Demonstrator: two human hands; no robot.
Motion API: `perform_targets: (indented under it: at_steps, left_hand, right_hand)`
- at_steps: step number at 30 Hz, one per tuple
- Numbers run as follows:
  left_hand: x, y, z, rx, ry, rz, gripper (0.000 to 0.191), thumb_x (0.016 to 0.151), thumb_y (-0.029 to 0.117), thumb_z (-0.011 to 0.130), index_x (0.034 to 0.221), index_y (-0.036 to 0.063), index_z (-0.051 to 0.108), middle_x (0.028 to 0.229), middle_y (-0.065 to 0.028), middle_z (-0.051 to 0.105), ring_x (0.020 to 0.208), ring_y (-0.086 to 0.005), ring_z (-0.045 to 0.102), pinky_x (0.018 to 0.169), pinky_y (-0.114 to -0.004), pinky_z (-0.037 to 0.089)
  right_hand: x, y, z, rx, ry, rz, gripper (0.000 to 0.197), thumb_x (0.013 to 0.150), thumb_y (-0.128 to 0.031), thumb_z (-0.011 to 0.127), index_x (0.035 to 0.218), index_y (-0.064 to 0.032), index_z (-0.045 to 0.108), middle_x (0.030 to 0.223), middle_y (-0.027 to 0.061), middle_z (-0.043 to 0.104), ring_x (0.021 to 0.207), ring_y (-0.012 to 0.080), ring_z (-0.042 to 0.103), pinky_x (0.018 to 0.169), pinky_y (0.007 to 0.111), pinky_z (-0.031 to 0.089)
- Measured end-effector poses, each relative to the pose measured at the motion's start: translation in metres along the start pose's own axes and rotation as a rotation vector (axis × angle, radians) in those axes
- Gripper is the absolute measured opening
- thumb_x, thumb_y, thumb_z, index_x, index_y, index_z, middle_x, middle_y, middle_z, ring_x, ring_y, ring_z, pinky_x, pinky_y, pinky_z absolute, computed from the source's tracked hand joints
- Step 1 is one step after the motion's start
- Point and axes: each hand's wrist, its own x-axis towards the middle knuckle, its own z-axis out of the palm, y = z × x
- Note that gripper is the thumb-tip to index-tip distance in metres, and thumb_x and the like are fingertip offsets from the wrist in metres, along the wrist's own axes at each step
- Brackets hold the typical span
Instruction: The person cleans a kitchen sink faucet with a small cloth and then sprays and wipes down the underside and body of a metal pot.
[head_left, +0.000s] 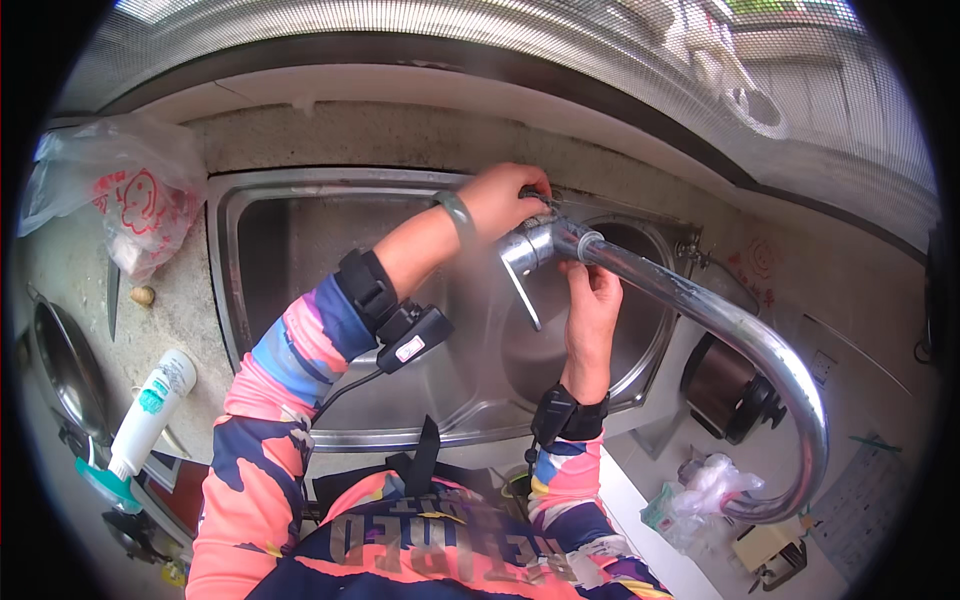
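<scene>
A chrome kitchen faucet (694, 300) rises from the back of a stainless steel double sink (352, 442), its curved spout swung to the right. My left hand (501, 199) holds a dark, mesh-like scouring pad (538, 210) against the back of the faucet's body. Below the left fingers, the lever handle (521, 292) points toward me. Just under the spout's base is my right hand (592, 300), its thumb and fingertips pinched together near the faucet; the spout partly hides them, so whether they hold anything is unclear. A bangle and black straps circle my left forearm.
On the left counter are a plastic bag (142, 195), a knife (112, 300), a small brown lump (142, 295) and a white spray bottle (154, 409). A metal pan (67, 367) stands beyond them. At right are a brown cooker (724, 386) and plastic bags (705, 495). A mesh screen spans the back.
</scene>
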Motion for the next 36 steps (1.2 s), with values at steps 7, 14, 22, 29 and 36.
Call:
perform_targets:
  at_steps: [7,14,22,29,36]
  left_hand:
    - [-0.013,0.011,-0.002,-0.179,-0.105,-0.072,0.022,0.076,0.017,0.064,0.088,-0.0014,0.062,0.08,-0.0097,0.064,0.074,-0.0165,0.058,0.067,-0.03,0.046]
    - [-0.009,-0.009,0.008,-0.179,-0.09,-0.068,0.037,0.077,0.026,0.065,0.101,-0.0019,0.062,0.092,-0.0186,0.065,0.085,-0.0271,0.062,0.075,-0.034,0.047]
    - [-0.013,0.008,0.001,-0.186,-0.287,-0.055,0.041,0.084,0.023,0.058,0.117,-0.0012,0.054,0.114,-0.017,0.059,0.102,-0.021,0.057,0.088,-0.03,0.042]
    - [0.002,-0.013,0.012,-0.255,-0.222,-0.114,0.033,0.085,0.021,0.055,0.111,0.0013,0.061,0.105,-0.0159,0.064,0.098,-0.0229,0.06,0.087,-0.031,0.044]
    - [-0.023,-0.004,-0.001,-0.26,-0.181,-0.07,0.033,0.087,0.02,0.052,0.11,-0.0022,0.059,0.103,-0.0165,0.064,0.095,-0.0222,0.06,0.085,-0.03,0.044]
  right_hand:
    - [-0.001,0.002,0.002,-0.002,0.063,-0.081,0.017,0.088,-0.003,0.055,0.104,-0.0011,0.059,0.097,0.0034,0.061,0.084,0.0097,0.054,0.078,0.024,0.044]
    - [-0.002,-0.004,0.01,0.038,0.07,-0.067,0.018,0.089,-0.003,0.053,0.105,-0.0012,0.059,0.099,0.0047,0.061,0.087,0.0111,0.055,0.08,0.025,0.044]
    - [-0.003,-0.004,0.013,0.031,0.103,-0.048,0.018,0.089,-0.002,0.052,0.106,-0.001,0.057,0.101,0.005,0.06,0.089,0.0114,0.055,0.081,0.025,0.045]
    - [-0.005,-0.007,0.015,-0.006,0.089,-0.055,0.021,0.089,-0.001,0.05,0.109,-0.0021,0.056,0.104,0.0052,0.059,0.094,0.0125,0.056,0.083,0.027,0.045]
    - [-0.005,0.003,0.008,-0.012,0.078,-0.043,0.022,0.089,-0.001,0.05,0.111,-0.0023,0.055,0.105,0.0049,0.059,0.095,0.0125,0.055,0.083,0.027,0.045]
